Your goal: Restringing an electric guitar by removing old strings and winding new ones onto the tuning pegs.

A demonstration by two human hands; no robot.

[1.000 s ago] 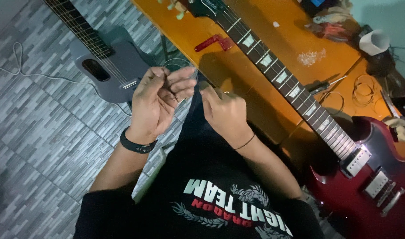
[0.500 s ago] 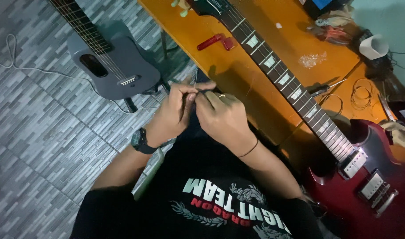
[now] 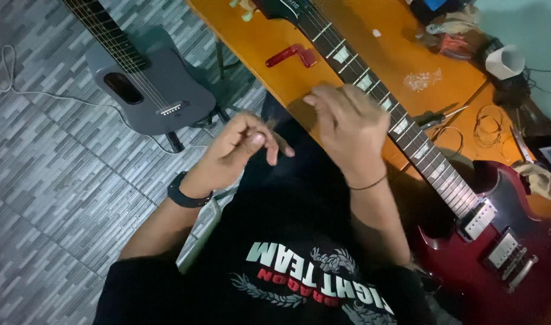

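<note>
A: Red guitar (image 3: 468,204) flat on tabletop (image 3: 269,45), neck running up-left to down-right, directly beneath right hand (image 3: 347,129). Nearer than left?

B: Much nearer. Right hand loosely open, holding nothing visible. Left hand (image 3: 239,150) beside it, fingertips pinched; too blurred to tell on what.

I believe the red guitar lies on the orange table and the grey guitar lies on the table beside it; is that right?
Not quite. The red guitar does lie on the orange table, but the head view shows the grey guitar down on the tiled floor, not on the table.
</note>
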